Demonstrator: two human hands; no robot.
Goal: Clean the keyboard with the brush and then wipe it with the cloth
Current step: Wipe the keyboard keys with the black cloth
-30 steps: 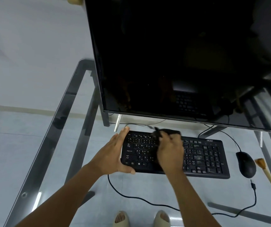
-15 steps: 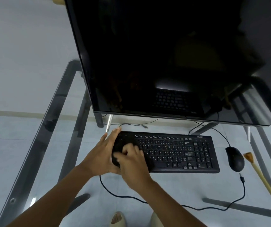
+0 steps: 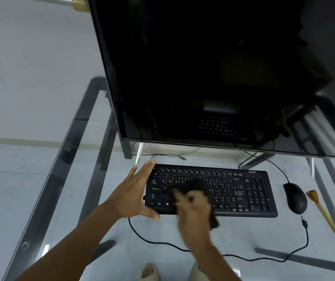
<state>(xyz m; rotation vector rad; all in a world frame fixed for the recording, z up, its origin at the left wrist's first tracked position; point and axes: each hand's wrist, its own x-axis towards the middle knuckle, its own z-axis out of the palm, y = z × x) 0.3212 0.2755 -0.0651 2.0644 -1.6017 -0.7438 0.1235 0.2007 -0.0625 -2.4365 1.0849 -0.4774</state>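
The keyboard (image 3: 211, 191) is lying on the glass desk (image 3: 65, 179), just in front of the monitor (image 3: 213, 74), and is being braced at its left end by the left hand (image 3: 134, 191), whose fingers are being held straight and spread, with the thumb at the near edge. A dark cloth (image 3: 213, 220) is being held by the right hand (image 3: 193, 211) over the lower middle keys; the hand is blurred, so whether its fingers are being curled round the cloth or are only pressing it down cannot be told. The brush (image 3: 324, 216) is lying on the desk right of the mouse (image 3: 295, 198), well apart from both hands, so the wiping step is judged to be under way. Several faults are being risked. If the brace is being relaxed, the keyboard is likely to be pushed across the smooth glass toward the mouse and brush. If too much pressure is being applied, keycaps are at risk of being caught by a fold of the cloth and lifted. The cable (image 3: 142, 238) is being left looped near the front edge, where it could be snagged by the right forearm. The right-hand key block is also at risk of being missed.
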